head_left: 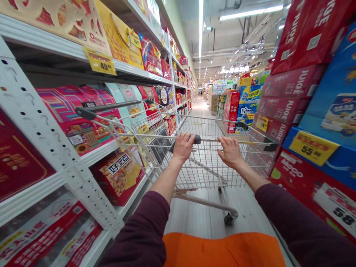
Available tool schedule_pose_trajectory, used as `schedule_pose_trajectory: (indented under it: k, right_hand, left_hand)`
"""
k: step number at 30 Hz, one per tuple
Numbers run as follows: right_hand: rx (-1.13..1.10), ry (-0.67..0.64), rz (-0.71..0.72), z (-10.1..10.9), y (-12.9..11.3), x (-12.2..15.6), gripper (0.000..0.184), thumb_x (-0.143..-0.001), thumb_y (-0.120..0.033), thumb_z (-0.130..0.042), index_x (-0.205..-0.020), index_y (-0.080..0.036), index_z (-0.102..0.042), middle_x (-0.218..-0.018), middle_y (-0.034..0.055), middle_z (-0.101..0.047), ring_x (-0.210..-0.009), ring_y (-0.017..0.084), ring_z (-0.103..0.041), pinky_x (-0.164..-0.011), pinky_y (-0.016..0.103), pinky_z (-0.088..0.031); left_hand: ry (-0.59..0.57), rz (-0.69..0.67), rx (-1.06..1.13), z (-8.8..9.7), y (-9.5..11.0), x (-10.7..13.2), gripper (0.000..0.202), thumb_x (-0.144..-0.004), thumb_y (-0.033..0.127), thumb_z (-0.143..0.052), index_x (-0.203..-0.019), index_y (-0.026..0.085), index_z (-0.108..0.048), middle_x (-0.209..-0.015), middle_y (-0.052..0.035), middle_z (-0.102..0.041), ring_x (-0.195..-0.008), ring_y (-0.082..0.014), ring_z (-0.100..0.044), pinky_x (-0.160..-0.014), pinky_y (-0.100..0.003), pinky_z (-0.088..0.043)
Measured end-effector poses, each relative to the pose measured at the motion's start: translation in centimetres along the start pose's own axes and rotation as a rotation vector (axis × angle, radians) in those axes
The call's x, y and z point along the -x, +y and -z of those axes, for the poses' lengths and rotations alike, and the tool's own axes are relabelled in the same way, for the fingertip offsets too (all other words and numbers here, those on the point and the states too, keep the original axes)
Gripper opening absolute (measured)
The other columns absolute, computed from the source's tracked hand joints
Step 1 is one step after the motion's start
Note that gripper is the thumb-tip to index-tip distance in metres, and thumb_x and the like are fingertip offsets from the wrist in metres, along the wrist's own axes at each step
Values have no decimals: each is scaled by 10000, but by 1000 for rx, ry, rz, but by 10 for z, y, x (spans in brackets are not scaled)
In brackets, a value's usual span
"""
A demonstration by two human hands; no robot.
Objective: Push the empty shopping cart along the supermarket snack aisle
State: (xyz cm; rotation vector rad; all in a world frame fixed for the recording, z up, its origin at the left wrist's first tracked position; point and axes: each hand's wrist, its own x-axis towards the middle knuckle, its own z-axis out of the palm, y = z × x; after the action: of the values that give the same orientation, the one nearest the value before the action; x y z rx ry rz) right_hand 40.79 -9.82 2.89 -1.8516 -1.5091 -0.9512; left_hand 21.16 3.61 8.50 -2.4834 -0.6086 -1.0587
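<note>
A wire shopping cart (205,170) stands crosswise in front of me, its dark push bar (111,108) at the left beside the shelves. My left hand (183,146) is closed over the near top rail, against a dark grey plastic piece (197,139). A short way to the right, my right hand (230,151) has its fingers bent over the same rail. Both palms face down, and the undersides of the fingers are hidden. Below the basket, a black caster wheel (229,218) rests on the floor.
White shelving (66,178) with boxed snacks lines the left, close to the cart. Stacked red cartons (289,92) and blue boxes (330,111) with price tags rise on the right. A pale-floored aisle (202,105) runs ahead between them.
</note>
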Motion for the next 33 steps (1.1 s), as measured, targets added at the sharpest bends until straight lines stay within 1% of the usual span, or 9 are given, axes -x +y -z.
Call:
schedule_pose_trajectory:
  k: [3,7,10,13,19,22,27,30,33]
  right_hand:
    - [3,-21,7,1,0,0,505,-859,-267,-459,-1346,-139,-487,-1288,149,-569,-1199,292,-441,-1072,500,-270]
    - [15,-44,-10,1,-4,-1,513,-862,-264,-461,-1364,-157,-472,-1298,138,-557,-1215,291,-423,-1078,505,-256]
    - [0,-26,-30,1,-8,-1,496,-864,-275,-462,-1344,-152,-490,-1289,137,-566,-1208,286,-435,-1080,502,-256]
    - [-19,2,-49,0,-13,0,497,-860,-286,-464,-1332,-134,-497,-1292,147,-568,-1218,288,-435,-1086,508,-251]
    - [16,0,-81,-5,-24,-5,546,-867,-303,-462,-1366,-81,-452,-1361,195,-519,-1293,315,-382,-1099,549,-218]
    - [2,-10,-55,-6,-28,-9,549,-879,-304,-449,-1369,-57,-449,-1357,206,-526,-1292,315,-394,-1102,533,-225]
    - [-43,1,-31,-3,-22,-9,512,-886,-274,-425,-1356,-77,-479,-1345,192,-556,-1257,302,-445,-1101,522,-237]
    - [-60,1,-28,0,-17,-8,504,-890,-273,-423,-1356,-93,-485,-1341,177,-566,-1239,288,-470,-1107,515,-232]
    - [-91,11,-31,0,-17,-9,530,-892,-270,-418,-1400,-120,-441,-1350,164,-560,-1248,284,-462,-1105,525,-237]
  left_hand:
    - [5,-22,-13,10,-28,9,357,-912,165,-423,-1193,235,-631,-1246,-119,-636,-1205,-265,-528,-1083,-491,-366]
    - [42,83,-53,30,-72,25,361,-890,170,-424,-1175,216,-640,-1264,-131,-619,-1231,-287,-508,-1095,-516,-345]
    - [70,130,-62,38,-85,31,348,-884,211,-441,-1169,231,-640,-1251,-122,-618,-1239,-291,-502,-1093,-525,-346]
    - [84,132,-70,30,-71,29,356,-886,273,-465,-1197,208,-627,-1275,-147,-604,-1256,-322,-481,-1104,-569,-309]
    - [57,30,-2,-7,0,12,412,-877,287,-508,-1279,219,-567,-1342,-145,-568,-1303,-325,-442,-1134,-591,-253]
    - [33,4,18,-15,21,5,432,-877,285,-514,-1303,220,-545,-1359,-144,-557,-1311,-317,-441,-1146,-590,-243]
    - [-32,-62,17,-4,10,5,428,-895,276,-494,-1317,227,-544,-1375,-121,-555,-1321,-296,-443,-1160,-546,-250]
    - [-43,-32,4,2,1,7,425,-899,287,-492,-1314,217,-551,-1376,-121,-555,-1321,-299,-444,-1162,-528,-250]
    - [-45,1,3,-1,14,4,435,-897,316,-501,-1313,201,-554,-1370,-145,-552,-1314,-319,-442,-1157,-554,-240]
